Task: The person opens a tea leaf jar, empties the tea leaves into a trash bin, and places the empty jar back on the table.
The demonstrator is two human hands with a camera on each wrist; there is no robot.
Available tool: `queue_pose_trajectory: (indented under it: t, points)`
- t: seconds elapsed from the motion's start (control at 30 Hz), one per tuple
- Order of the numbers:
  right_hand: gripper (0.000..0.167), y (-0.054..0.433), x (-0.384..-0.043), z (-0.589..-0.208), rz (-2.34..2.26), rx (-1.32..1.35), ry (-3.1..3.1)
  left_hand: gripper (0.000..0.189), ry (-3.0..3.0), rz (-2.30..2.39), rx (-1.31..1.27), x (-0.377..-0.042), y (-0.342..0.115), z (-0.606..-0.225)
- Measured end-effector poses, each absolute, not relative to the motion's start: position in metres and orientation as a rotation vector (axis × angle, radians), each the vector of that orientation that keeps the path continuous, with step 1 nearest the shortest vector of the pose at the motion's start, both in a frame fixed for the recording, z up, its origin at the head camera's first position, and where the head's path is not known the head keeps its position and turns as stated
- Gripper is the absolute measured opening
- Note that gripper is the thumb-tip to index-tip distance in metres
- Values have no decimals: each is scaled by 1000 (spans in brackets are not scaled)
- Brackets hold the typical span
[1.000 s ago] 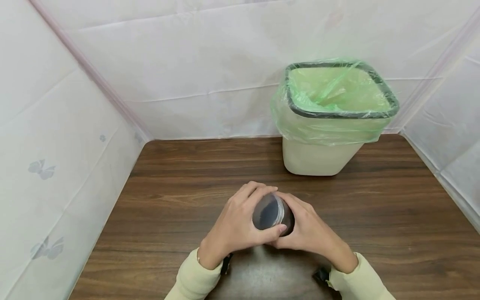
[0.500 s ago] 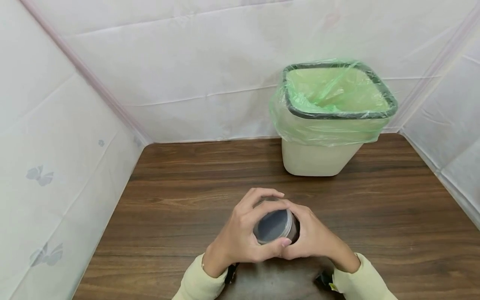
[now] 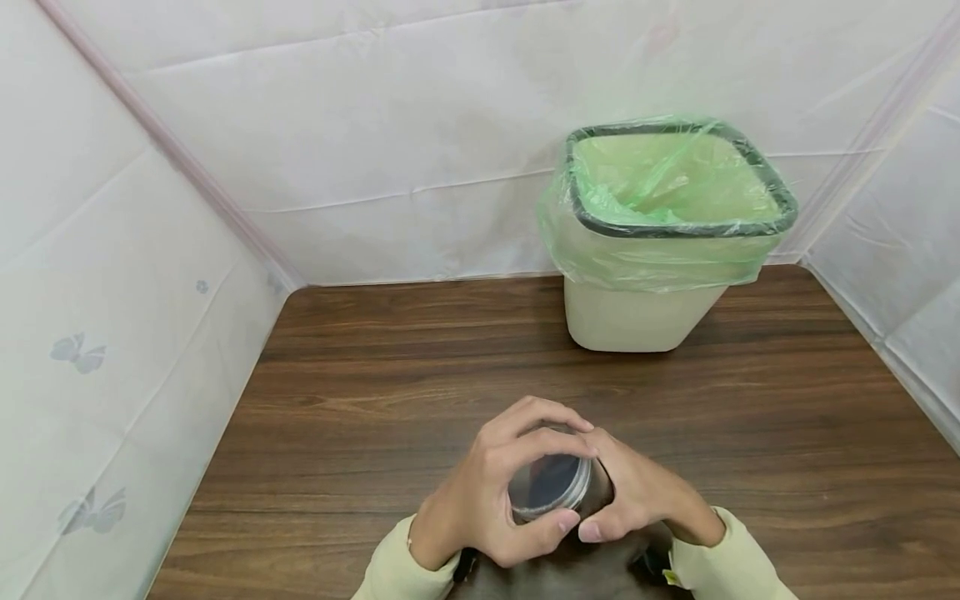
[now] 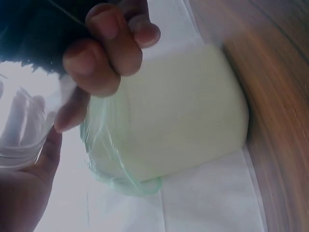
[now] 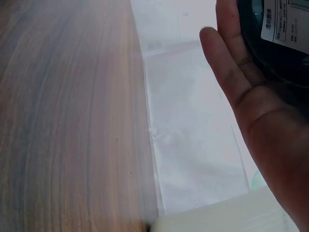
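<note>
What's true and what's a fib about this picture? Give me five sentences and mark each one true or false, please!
1. The trash bin stands on the wood-grain table. True.
2. The trash bin is lined in red. False: its plastic liner is green.
3. The left hand and right hand both hold the clear-topped jar. True.
4. The clear-topped jar is inside the trash bin. False: it is in the person's hands, nearer the camera than the trash bin.
5. A white label shows on the clear-topped jar in the right wrist view. True.
</note>
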State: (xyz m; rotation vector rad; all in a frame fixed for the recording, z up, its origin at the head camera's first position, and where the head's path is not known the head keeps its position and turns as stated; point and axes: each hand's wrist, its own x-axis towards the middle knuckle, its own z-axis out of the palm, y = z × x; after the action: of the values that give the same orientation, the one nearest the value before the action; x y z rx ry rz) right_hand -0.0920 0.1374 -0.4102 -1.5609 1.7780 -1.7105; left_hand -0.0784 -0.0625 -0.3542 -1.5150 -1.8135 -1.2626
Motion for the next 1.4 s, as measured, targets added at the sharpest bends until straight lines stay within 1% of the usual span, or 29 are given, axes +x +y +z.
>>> queue_pose_trajectory:
  t: [0.23,0.43,0.7,0.93,1.07,1.17,1.27,1.4]
  points:
    - [43,137,-92,-408,-1685,-1568,1814,31,-1794,-1277,-1471,-80,-60,-355]
    - [42,137,-91,-406,-1676,-1558,1933,28,-1786,-1275,-1438,-81,-60,-356]
    - [50,138,-88,-403,-1649,-1445,2088,27,-1801,-1264,-1407,-83,-60,-358]
    - [53,138,-84,-400,-1617,-1365,2238,27,-1826,-1261,-1369,-83,-60,-359]
    - [63,135,-81,-398,-1580,-1243,2419,28,-1892,-1210,-1243,-83,-58,-362]
    - [76,133,-80,-396,-1510,-1133,2593,29,-1974,-1165,-1097,-81,-55,-366]
    - [84,132,-80,-396,-1471,-1098,2672,30,-2033,-1155,-998,-79,-53,-369]
    - [89,132,-80,-396,-1456,-1080,2719,30,-2066,-1164,-947,-78,-52,-370]
